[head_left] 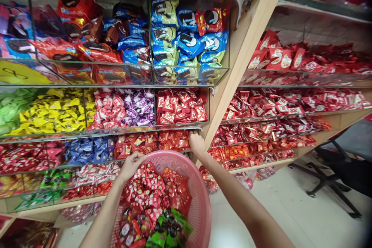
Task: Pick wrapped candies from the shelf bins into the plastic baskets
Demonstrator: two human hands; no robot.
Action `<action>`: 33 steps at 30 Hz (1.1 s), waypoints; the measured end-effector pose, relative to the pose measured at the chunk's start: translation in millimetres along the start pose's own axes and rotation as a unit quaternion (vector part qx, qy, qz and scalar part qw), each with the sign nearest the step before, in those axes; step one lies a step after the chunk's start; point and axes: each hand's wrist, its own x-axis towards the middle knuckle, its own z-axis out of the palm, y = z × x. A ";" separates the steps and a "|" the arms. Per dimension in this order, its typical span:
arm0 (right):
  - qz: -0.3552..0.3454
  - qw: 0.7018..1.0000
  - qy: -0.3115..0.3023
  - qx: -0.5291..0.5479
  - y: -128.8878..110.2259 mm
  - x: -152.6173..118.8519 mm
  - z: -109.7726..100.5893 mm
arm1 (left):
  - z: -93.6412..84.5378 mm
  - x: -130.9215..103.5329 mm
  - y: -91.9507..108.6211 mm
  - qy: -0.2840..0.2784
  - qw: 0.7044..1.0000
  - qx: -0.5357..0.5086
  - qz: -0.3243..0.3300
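Note:
My left hand (pixel 132 166) is closed over the upper left rim of a pink plastic basket (pixel 200 195). Inside the basket lie red wrapped candies (pixel 147 186), a red patterned bunch of candies (pixel 178 190) and green-and-black packets (pixel 170 229). Past the basket's far rim, my right hand (pixel 198 144) is at the right end of a shelf compartment of red wrapped candies (pixel 176 139), beside the wooden upright. Its fingers are curled closed, and whatever they hold, if anything, is hidden.
Glass-fronted shelves hold yellow candies (pixel 55 110), purple candies (pixel 139 104) and blue snack packets (pixel 188 42). A wooden upright (pixel 232 81) divides them from shelves of red packets (pixel 280 58). A black wheeled chair (pixel 328 174) stands at the right on the pale floor.

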 end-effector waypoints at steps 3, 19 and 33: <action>0.009 0.997 0.072 0.041 7.7 -8.1 -5.9 | 0.3 -0.4 1.1 0.005 1.000 0.005 -0.001; -0.040 0.765 -0.068 0.639 9.7 -61.4 -31.2 | 1.6 -2.6 5.5 0.008 1.000 0.008 0.011; -0.174 0.949 -0.057 0.256 -29.9 -61.9 9.2 | 2.5 -3.9 7.1 0.007 1.000 0.014 -0.004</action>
